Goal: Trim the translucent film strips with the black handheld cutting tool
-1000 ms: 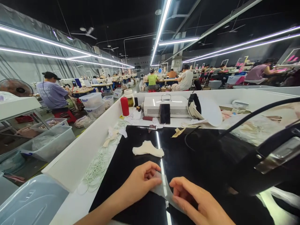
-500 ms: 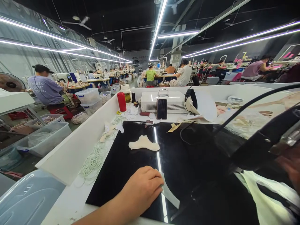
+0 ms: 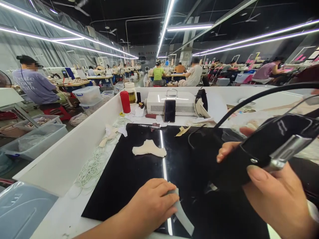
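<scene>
My left hand rests near the front edge of the black mat, its fingers closed and pressing down one end of a thin pale fabric strip. My right hand is wrapped round the black handle of a corded tool with a metal part, held above the mat at the right. The tool's black cord arcs away to the upper right. A cream fabric piece lies farther back on the mat.
A white box machine, a phone, a red bottle and a jar stand at the back of the white-walled table. White elastic loops lie left of the mat. Plastic bins and seated workers are beyond.
My right hand left the strip, went to the right and now holds the black corded tool over the mat. My left hand stayed on the strip.
</scene>
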The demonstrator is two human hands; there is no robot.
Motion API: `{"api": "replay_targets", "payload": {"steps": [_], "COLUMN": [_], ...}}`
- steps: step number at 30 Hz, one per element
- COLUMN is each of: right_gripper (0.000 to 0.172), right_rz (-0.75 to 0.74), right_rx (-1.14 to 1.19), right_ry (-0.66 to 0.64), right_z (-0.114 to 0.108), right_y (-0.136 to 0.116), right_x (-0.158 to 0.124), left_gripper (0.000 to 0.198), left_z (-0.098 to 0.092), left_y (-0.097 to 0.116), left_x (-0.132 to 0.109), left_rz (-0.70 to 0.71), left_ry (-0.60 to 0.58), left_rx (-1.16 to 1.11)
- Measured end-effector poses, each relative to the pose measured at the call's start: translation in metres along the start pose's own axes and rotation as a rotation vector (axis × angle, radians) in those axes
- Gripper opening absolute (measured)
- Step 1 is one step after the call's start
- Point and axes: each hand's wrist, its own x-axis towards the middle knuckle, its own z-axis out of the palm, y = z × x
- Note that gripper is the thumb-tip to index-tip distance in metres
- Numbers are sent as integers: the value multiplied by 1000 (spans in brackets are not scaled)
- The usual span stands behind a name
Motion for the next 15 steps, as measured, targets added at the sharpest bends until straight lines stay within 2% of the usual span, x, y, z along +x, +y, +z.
{"api": "replay_targets", "payload": {"steps": [3,5,8,11,15], "right_gripper": [75,61,42,40,40], "right_rz": [44,5,-35,-45,-60], "right_rx": [265,365,446,465,458], "right_ry": [-136,-163,-117,-79,-61], "right_z": [26,41,60,70,74], "right_y": [-1,2,6,11,17], "right_x": [-11,-17,-24,-27,-28], "left_gripper": [15,15,16,17,18], "left_z": [1,1,2,4,6], "left_y": [0,0,0,-1,-1], "left_x": [-2,-2,-1,-1,-1], "left_rz": [-17,-25,-28,-9,-6], "left_ry": [-5,-26,-25,-2,-28], "left_rx": [-15,-12,-7,-2,29]}}
